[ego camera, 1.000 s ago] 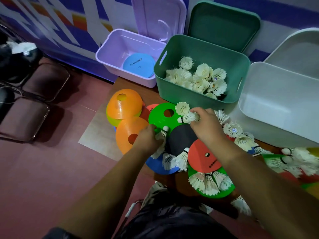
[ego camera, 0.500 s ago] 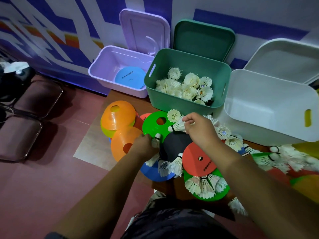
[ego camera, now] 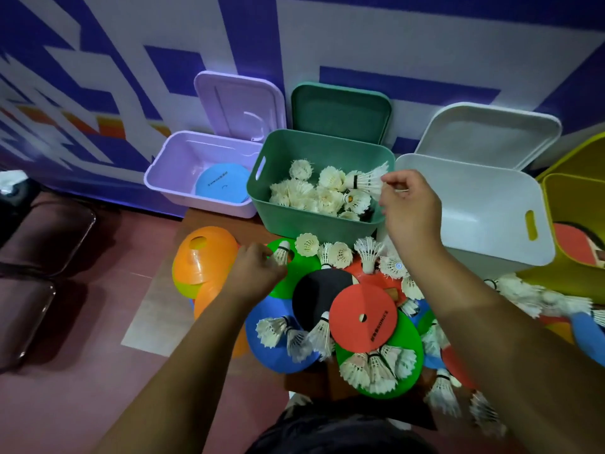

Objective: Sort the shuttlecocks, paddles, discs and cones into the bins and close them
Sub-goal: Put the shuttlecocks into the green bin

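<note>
My right hand (ego camera: 409, 208) is raised over the near right corner of the green bin (ego camera: 281, 217) and pinches a white shuttlecock (ego camera: 366, 181) by its feathers above the heap of shuttlecocks inside. My left hand (ego camera: 255, 273) is low over the green cone (ego camera: 294, 273) and grips another shuttlecock (ego camera: 282, 252), cork end up. A black paddle (ego camera: 317, 296), a red disc (ego camera: 363, 317), a blue cone (ego camera: 268, 348) and several loose shuttlecocks lie in the pile below. The lilac bin (ego camera: 170, 178) holds a blue disc (ego camera: 222, 183).
A white bin (ego camera: 474, 204) stands open to the right, a yellow bin (ego camera: 576, 204) with a red paddle beyond it. All lids lean against the wall. Orange cones (ego camera: 203, 257) are stacked left of the pile. Dark chairs (ego camera: 42, 257) stand at far left.
My right hand has risen from the pile to the green bin with a shuttlecock. My left hand has lifted slightly, holding its shuttlecock. The camera has tilted up.
</note>
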